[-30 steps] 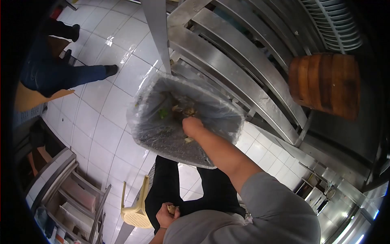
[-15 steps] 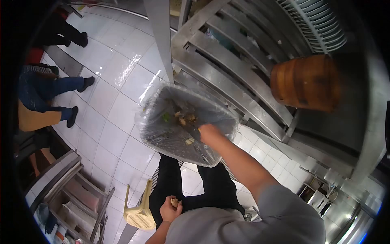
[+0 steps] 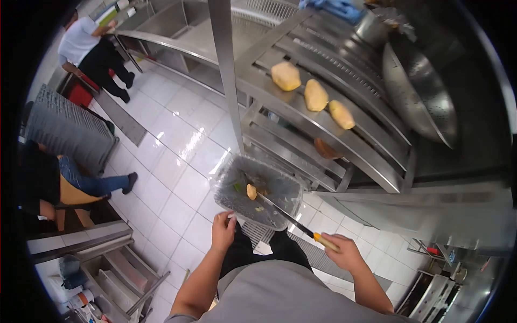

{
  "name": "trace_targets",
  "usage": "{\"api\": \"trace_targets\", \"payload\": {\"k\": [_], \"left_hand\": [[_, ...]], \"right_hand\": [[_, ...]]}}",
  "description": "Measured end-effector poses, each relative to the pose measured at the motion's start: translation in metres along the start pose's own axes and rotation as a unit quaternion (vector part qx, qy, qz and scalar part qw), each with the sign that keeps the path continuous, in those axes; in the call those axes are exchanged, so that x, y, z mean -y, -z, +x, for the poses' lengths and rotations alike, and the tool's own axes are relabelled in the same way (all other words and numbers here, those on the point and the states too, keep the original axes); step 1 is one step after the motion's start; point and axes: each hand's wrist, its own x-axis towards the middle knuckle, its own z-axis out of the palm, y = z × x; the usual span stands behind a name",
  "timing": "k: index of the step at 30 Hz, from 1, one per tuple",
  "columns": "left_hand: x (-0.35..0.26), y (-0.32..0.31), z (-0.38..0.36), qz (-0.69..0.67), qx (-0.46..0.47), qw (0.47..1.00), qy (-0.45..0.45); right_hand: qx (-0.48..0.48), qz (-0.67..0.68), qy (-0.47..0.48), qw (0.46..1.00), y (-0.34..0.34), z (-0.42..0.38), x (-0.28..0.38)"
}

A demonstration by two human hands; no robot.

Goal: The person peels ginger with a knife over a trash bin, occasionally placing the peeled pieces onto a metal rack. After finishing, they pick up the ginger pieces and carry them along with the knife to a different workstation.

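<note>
A long knife with a yellow handle (image 3: 327,243) is in my right hand (image 3: 343,253), its blade reaching over a grey bin (image 3: 280,219) lined with clear plastic. At the blade's tip is a small pale yellow piece (image 3: 251,191); whether it touches the blade I cannot tell. My left hand (image 3: 223,230) is beside the bin's near left edge, fingers curled, with something small and pale at the fingertips. Scraps lie in the bin. Three peeled yellowish pieces (image 3: 316,96) rest in a row on the slatted metal shelf (image 3: 371,156).
A perforated metal bowl (image 3: 423,89) and a blue cloth (image 3: 336,8) are on the upper shelf. One person (image 3: 86,46) stands by the sinks (image 3: 167,20); another (image 3: 40,175) is at the left near stacked grey trays (image 3: 67,132). A metal post (image 3: 223,64) rises behind the bin.
The view has tilted up, bringing the upper shelf into sight. My right hand has come out of the bin, showing the knife. My left hand has moved from my lap to the bin's edge.
</note>
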Motion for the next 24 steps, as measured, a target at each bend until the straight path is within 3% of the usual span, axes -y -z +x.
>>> {"api": "trace_targets", "payload": {"k": [4, 6, 7, 12, 14, 15, 17, 18, 20, 24], "left_hand": [[-0.062, 0.019, 0.057, -0.072, -0.002, 0.995, -0.074], [-0.103, 0.025, 0.069, -0.136, 0.083, 0.979, -0.129], [-0.140, 0.036, 0.062, -0.070, 0.057, 0.968, -0.233], [-0.239, 0.047, 0.051, -0.064, 0.061, 0.947, -0.309], [-0.294, 0.051, 0.038, -0.014, 0.016, 0.914, -0.406], [-0.323, 0.050, 0.028, -0.012, 0.020, 0.911, -0.413], [-0.379, 0.045, 0.013, 0.041, -0.019, 0.842, -0.537], [-0.402, 0.042, 0.012, 0.041, -0.017, 0.837, -0.545], [-0.442, 0.034, 0.011, 0.083, -0.114, 0.779, -0.611], [-0.494, 0.018, 0.004, 0.224, -0.047, 0.760, -0.608]], "right_hand": [[-0.069, 0.054, 0.049, 0.995, 0.013, -0.057, 0.022], [-0.079, 0.102, 0.065, 0.989, 0.017, -0.075, 0.030], [-0.098, 0.083, 0.094, 0.987, 0.019, -0.081, 0.029], [-0.202, 0.067, 0.125, 0.969, 0.035, -0.117, 0.044], [-0.243, 0.063, 0.134, 0.959, 0.040, -0.132, 0.042], [-0.287, 0.061, 0.155, 0.943, 0.041, -0.139, 0.040], [-0.338, 0.058, 0.175, 0.923, 0.044, -0.156, 0.036], [-0.369, 0.047, 0.165, 0.913, 0.045, -0.166, 0.032], [-0.408, 0.036, 0.154, 0.899, 0.045, -0.184, 0.018], [-0.498, 0.014, 0.120, 0.859, 0.031, -0.212, -0.011]]}}
